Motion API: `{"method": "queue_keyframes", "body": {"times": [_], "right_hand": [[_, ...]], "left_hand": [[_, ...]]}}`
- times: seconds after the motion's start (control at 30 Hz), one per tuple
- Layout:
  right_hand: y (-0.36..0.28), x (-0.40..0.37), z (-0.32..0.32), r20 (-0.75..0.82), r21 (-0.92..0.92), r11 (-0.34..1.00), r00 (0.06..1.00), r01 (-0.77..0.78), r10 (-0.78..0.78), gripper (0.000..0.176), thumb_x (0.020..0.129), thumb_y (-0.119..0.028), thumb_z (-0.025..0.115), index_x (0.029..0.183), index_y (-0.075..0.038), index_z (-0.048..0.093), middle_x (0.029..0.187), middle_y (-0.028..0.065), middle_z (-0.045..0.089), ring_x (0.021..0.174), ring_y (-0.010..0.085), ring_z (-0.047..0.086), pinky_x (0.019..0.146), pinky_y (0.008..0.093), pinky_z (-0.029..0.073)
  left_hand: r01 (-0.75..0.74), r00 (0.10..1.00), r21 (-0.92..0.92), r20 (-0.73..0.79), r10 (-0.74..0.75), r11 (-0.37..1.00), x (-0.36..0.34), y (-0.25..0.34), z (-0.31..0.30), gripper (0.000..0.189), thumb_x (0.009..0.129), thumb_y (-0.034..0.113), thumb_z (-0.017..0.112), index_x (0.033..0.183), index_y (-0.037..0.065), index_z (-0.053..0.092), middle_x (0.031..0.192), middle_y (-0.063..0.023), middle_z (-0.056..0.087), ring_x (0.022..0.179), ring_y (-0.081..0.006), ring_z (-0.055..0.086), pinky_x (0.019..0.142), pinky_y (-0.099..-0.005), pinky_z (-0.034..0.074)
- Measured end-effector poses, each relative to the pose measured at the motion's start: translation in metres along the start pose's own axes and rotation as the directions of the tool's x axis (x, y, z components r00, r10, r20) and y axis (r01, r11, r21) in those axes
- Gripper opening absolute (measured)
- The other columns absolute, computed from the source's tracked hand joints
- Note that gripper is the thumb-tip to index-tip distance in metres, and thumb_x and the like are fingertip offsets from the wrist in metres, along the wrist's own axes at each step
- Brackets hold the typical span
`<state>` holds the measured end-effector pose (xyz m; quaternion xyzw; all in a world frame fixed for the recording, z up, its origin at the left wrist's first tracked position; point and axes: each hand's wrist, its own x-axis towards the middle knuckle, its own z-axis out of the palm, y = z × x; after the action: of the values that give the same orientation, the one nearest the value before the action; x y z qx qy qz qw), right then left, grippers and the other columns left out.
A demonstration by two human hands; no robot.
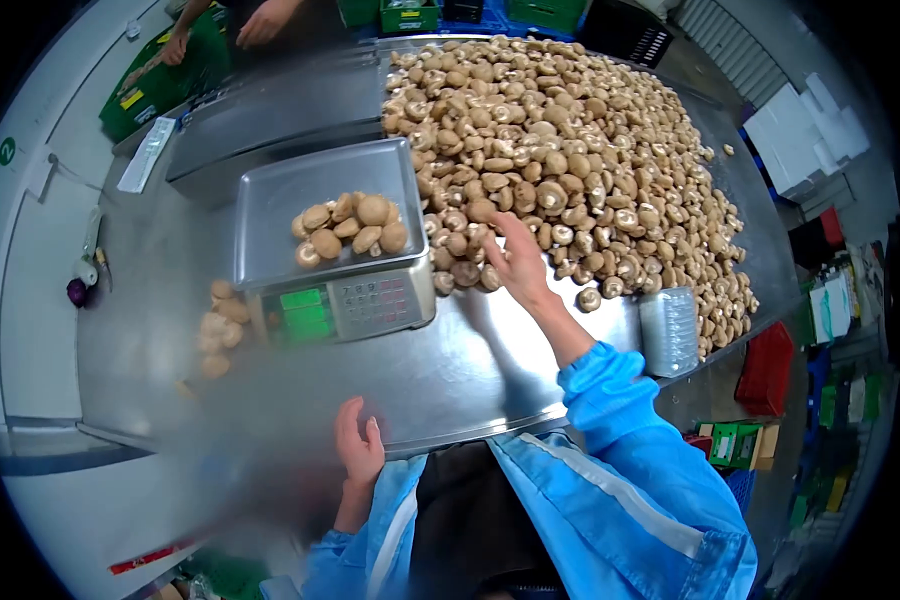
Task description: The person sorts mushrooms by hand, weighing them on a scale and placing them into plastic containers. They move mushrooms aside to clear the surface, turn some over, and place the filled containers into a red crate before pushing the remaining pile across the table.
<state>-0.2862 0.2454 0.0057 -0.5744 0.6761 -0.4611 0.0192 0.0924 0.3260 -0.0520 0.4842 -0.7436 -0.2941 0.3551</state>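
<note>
My right hand (516, 262): out at the near edge of the big mushroom pile (560, 150), fingers on or near it; I cannot tell if they grip one
My left hand (359, 442): low by the table's (440, 385) front edge, partly open, well apart from my right
Mushrooms on scale (348, 228): a small heap on its metal tray (270, 205)
</note>
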Motion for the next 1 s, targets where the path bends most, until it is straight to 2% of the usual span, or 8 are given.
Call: {"method": "queue_keyframes", "body": {"times": [0.17, 0.27, 0.33, 0.4, 0.53, 0.6, 0.73, 1.0], "right_hand": [[0.066, -0.075, -0.137, -0.22, -0.42, 0.885, 0.969, -0.2, 0.115, 0.049, 0.082, -0.006, 0.07, 0.127, 0.0, 0.052, 0.123, 0.0221, 0.056, 0.117, 0.0388, 0.052, 0.102, 0.0438, 0.041], [0.091, -0.13, -0.213, -0.371, -0.605, 0.693, 0.908, -0.394, 0.192, 0.063, 0.079, -0.012, 0.075, 0.132, 0.006, 0.045, 0.134, 0.0268, 0.048, 0.127, 0.0424, 0.044, 0.11, 0.0463, 0.034], [0.109, -0.175, -0.255, -0.427, -0.755, 0.432, 0.87, -0.493, 0.247, 0.074, 0.077, -0.021, 0.079, 0.133, 0.01, 0.041, 0.135, 0.0285, 0.047, 0.127, 0.0431, 0.044, 0.11, 0.0467, 0.034], [0.105, -0.202, -0.287, -0.366, -0.566, 0.431, 0.682, -0.703, 0.633, 0.078, 0.075, -0.025, 0.081, 0.134, 0.008, 0.043, 0.131, 0.0286, 0.05, 0.123, 0.0435, 0.047, 0.105, 0.0463, 0.038], [0.096, -0.223, -0.3, -0.335, -0.451, 0.636, 0.779, -0.626, 0.529, 0.078, 0.073, -0.03, 0.083, 0.132, 0.005, 0.046, 0.123, 0.0275, 0.054, 0.116, 0.0442, 0.05, 0.1, 0.0467, 0.04], [0.102, -0.228, -0.298, -0.358, -0.506, 0.639, 0.815, -0.579, 0.455, 0.078, 0.072, -0.032, 0.083, 0.131, 0.004, 0.047, 0.122, 0.0268, 0.055, 0.115, 0.0443, 0.051, 0.1, 0.047, 0.04], [0.101, -0.228, -0.299, -0.356, -0.555, 0.533, 0.762, -0.638, 0.542, 0.086, 0.073, -0.038, 0.081, 0.139, 0.002, 0.042, 0.126, 0.0241, 0.055, 0.118, 0.0405, 0.05, 0.104, 0.0453, 0.038], [0.116, -0.221, -0.299, -0.297, -0.58, 0.493, 0.732, -0.648, 0.613, 0.1, 0.057, -0.037, 0.09, 0.133, 0.007, 0.042, 0.122, 0.024, 0.055, 0.116, 0.0397, 0.051, 0.1, 0.0436, 0.042]], "left_hand": [[-0.091, 0.987, -0.071, 0.125, 0.1, 0.993, 0.027, 0.026, 0.027, 0.033, 0.085, -0.002, 0.059, 0.117, -0.001, 0.058, 0.116, -0.018, 0.061, 0.107, -0.0333, 0.06, 0.094, -0.0386, 0.047], [-0.128, 0.963, -0.095, 0.225, 0.147, 0.987, 0.037, 0.041, 0.05, 0.031, 0.085, -0.003, 0.058, 0.116, -0.001, 0.059, 0.112, -0.0165, 0.063, 0.1, -0.0306, 0.062, 0.089, -0.037, 0.049], [-0.142, 0.926, -0.099, 0.337, 0.168, 0.985, 0.043, 0.049, 0.063, 0.03, 0.085, -0.004, 0.058, 0.115, -0.001, 0.06, 0.108, -0.015, 0.065, 0.095, -0.0278, 0.064, 0.086, -0.0353, 0.051], [-0.158, 0.897, -0.209, 0.378, 0.229, 0.965, 0.043, 0.057, 0.082, 0.03, 0.086, -0.004, 0.058, 0.116, -0.001, 0.059, 0.107, -0.0138, 0.066, 0.091, -0.0247, 0.065, 0.083, -0.0333, 0.051], [-0.142, 0.826, -0.254, 0.503, 0.256, 0.957, 0.047, 0.083, 0.106, 0.031, 0.088, -0.002, 0.059, 0.119, 0.0, 0.059, 0.106, -0.0135, 0.068, 0.086, -0.0239, 0.067, 0.078, -0.0334, 0.054], [-0.134, 0.807, -0.272, 0.528, 0.264, 0.953, 0.046, 0.091, 0.115, 0.031, 0.089, -0.002, 0.059, 0.119, 0.0, 0.059, 0.106, -0.0128, 0.068, 0.085, -0.022, 0.067, 0.078, -0.0326, 0.054], [-0.097, 0.802, -0.286, 0.545, 0.245, 0.953, 0.048, 0.101, 0.123, 0.028, 0.09, -0.001, 0.058, 0.118, -0.001, 0.06, 0.101, -0.0127, 0.07, 0.087, -0.0187, 0.067, 0.081, -0.0302, 0.053], [0.051, 0.799, -0.292, 0.585, 0.137, 0.955, 0.049, 0.092, 0.136, 0.021, 0.094, -0.001, 0.053, 0.114, -0.004, 0.061, 0.096, -0.0125, 0.07, 0.086, -0.0185, 0.068, 0.08, -0.0294, 0.053]]}}
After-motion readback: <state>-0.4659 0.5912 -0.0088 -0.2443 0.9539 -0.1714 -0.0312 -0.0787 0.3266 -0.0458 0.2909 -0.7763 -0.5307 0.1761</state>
